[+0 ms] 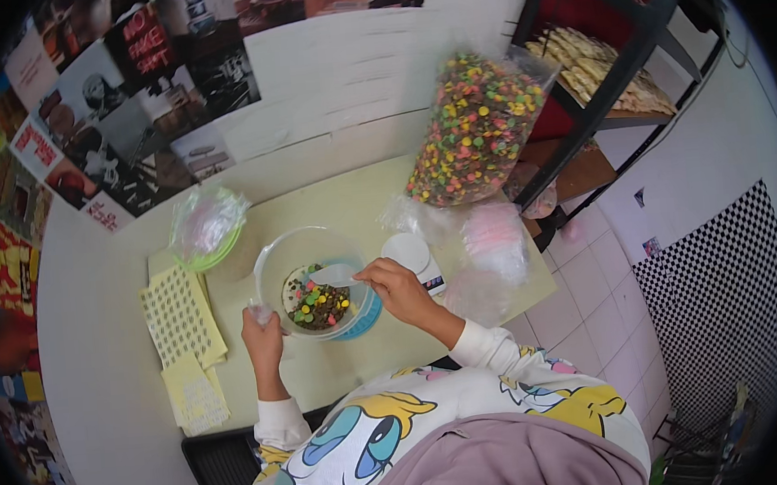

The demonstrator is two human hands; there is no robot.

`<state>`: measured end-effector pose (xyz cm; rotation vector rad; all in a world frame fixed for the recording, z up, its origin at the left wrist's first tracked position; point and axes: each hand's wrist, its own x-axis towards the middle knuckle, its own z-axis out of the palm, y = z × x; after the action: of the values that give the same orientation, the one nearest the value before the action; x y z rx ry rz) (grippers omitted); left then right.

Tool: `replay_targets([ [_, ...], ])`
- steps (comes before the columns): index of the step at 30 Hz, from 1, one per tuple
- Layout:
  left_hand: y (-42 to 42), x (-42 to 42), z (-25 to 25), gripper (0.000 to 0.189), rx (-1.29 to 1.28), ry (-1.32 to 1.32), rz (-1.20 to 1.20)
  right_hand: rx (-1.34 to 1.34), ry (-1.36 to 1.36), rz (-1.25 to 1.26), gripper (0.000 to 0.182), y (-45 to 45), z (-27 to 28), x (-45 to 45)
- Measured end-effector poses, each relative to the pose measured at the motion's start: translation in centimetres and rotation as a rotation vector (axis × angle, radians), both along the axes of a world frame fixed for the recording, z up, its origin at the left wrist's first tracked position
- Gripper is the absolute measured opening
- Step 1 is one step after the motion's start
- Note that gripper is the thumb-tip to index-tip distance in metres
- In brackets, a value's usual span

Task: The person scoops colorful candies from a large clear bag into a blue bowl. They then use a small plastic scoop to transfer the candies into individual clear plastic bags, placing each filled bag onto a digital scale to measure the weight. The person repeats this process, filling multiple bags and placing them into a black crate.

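A translucent plastic tub (268, 258) stands on the pale table, with brown, green, yellow and pink sweets (319, 310) in its bottom. My right hand (398, 290) grips the handle of a translucent plastic scoop (333, 275), whose bowl is inside the tub over the sweets. At the tub's left side, my left hand (263, 336) is closed on a small clear plastic bag (260, 311). Part of a blue basket (365, 323) shows by the tub's lower right. A white kitchen scale (408, 254) sits just beyond my right hand.
A large clear bag of colourful sweets (475, 128) stands at the back right, near plastic bags (495, 242). Sticker sheets (181, 318) and a green bowl with plastic packaging (208, 228) lie left. A dark metal shelf (605, 51) rises at the right, beside the table (344, 381).
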<state>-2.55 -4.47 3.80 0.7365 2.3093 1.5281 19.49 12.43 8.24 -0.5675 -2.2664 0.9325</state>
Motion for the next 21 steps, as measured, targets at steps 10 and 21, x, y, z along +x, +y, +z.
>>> replay_targets([
  [10, 3.4, 0.0, 3.7, 0.028, 0.170, -0.247, -0.165, -0.520, 0.229, -0.068, 0.022, 7.5, 7.2, 5.1],
  [21, 13.3, 1.7, 12.2, 0.035, 0.302, -0.222, -0.270, 0.289, 0.200, -0.595, 0.018, 31.1, 27.3, 14.6],
])
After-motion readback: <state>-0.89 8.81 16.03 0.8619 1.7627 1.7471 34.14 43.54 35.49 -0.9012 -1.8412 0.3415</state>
